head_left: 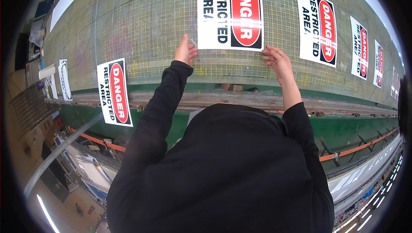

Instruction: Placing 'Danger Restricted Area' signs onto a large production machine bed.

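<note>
Firstly, left hand: bare left hand (184,53), thumb spread well away from the fingers, just beside the near left corner of the central sign; nothing visible is gripped, and contact cannot be made out.

Right hand: bare right hand (278,63), fingers loosely bent, fingertips at the same sign's near right corner; whether they pinch it cannot be told. One hand at each corner looks suited to keeping that edge straight.

Central sign: white rectangular central sign (246,14) with a red oval and black lettering, lying flat between and beyond the hands. Its print runs sideways to the person; its far end leaves the view.

Grid table: broad green worktable (141,31) with yellow gridlines, which probably serve as a guide for setting things square.

Signs to the right: a matching second sign (317,27) lies apart from the central one, with more in a row beyond it. The gaps seem to keep them from overlapping.

Sign to the left: another matching left-hand sign (115,92), well apart from the left hand, reaches across the table's near edge in this view; what supports it is unclear.

Outer edge: a grey pipe (64,152) slants at lower left, and an orange rail (360,150) runs at lower right.
</note>
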`<state>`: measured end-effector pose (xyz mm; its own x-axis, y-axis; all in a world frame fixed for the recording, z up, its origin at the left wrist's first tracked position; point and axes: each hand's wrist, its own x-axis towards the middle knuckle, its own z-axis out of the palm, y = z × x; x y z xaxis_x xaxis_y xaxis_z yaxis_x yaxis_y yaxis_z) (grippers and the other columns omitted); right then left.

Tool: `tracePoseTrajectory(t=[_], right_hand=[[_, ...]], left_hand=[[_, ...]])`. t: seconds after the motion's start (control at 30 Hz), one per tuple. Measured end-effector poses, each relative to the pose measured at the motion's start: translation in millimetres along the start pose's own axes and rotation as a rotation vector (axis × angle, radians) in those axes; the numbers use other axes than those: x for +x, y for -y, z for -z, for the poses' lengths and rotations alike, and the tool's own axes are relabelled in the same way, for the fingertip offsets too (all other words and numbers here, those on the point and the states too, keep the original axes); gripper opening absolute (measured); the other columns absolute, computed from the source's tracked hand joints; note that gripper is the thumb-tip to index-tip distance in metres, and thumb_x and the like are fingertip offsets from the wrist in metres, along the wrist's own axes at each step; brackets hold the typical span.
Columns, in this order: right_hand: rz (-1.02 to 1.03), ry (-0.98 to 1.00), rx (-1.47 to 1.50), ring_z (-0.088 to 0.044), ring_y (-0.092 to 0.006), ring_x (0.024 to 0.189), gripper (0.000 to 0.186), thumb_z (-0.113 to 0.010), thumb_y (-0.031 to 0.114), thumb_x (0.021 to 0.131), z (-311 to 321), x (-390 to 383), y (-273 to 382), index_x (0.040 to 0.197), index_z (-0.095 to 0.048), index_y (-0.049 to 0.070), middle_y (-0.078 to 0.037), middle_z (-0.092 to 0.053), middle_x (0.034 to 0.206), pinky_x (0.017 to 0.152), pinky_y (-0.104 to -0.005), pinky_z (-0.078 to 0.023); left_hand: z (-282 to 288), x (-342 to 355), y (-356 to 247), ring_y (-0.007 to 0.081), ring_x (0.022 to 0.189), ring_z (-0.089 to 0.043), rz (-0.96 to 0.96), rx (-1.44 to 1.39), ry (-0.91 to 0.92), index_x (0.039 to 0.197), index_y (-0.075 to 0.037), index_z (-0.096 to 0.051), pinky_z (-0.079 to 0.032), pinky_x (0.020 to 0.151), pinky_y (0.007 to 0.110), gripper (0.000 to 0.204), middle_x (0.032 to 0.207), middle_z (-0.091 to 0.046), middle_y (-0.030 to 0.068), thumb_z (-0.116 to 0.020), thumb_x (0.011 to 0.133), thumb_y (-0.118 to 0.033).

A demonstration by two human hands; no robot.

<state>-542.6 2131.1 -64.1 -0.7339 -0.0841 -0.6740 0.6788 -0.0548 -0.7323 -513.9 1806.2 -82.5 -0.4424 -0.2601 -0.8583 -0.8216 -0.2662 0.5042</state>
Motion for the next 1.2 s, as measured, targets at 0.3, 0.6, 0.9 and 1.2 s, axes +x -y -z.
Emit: tracePoseTrajectory(t=[0.3,0.6,0.9,1.2], right_hand=[[0.013,0.018,0.006,-0.053,-0.0072,0.076,0.025,-0.045,0.016,0.087,0,2,1,0.108,-0.053,0.006,-0.004,-0.062,0.095,0.069,-0.0210,-0.040],[0.006,0.014,0.024,-0.053,-0.0077,0.077,0.026,-0.046,0.016,0.087,1,-1,3,0.110,-0.053,0.006,-0.005,-0.061,0.096,0.069,-0.0207,-0.041],[-0.003,0.002,0.013,-0.053,-0.0082,0.076,0.026,-0.046,0.016,0.087,8,-7,-2,0.110,-0.052,0.005,-0.005,-0.061,0.097,0.068,-0.0211,-0.040],[-0.083,0.192,-0.081,-0.053,-0.0101,0.076,0.027,-0.044,0.016,0.086,-17,-10,-27,0.108,-0.055,0.004,-0.006,-0.062,0.095,0.069,-0.0229,-0.042]], left_hand=[[0,9,0,0.0105,0.076,-0.051,-0.015,0.016,-0.020,0.105,-0.004,-0.052,-0.030,0.063,0.026,0.058,0.089,-0.056,0.0019,-0.055,0.074,-0.052],[-1,16,-2,0.0105,0.075,-0.051,-0.014,0.132,0.001,0.093,-0.008,-0.057,-0.032,0.064,0.026,0.032,0.084,-0.056,0.0006,-0.057,0.072,-0.032],[-14,17,9,0.0134,0.070,-0.058,-0.078,-0.126,0.024,0.097,-0.001,-0.053,-0.041,0.056,0.023,0.023,0.086,-0.057,0.0057,-0.056,0.080,-0.015],[-16,22,26,0.0222,0.083,-0.062,-0.259,-0.231,0.114,0.106,0.005,-0.047,-0.048,0.064,0.027,0.029,0.093,-0.059,0.0134,-0.054,0.084,-0.013]])
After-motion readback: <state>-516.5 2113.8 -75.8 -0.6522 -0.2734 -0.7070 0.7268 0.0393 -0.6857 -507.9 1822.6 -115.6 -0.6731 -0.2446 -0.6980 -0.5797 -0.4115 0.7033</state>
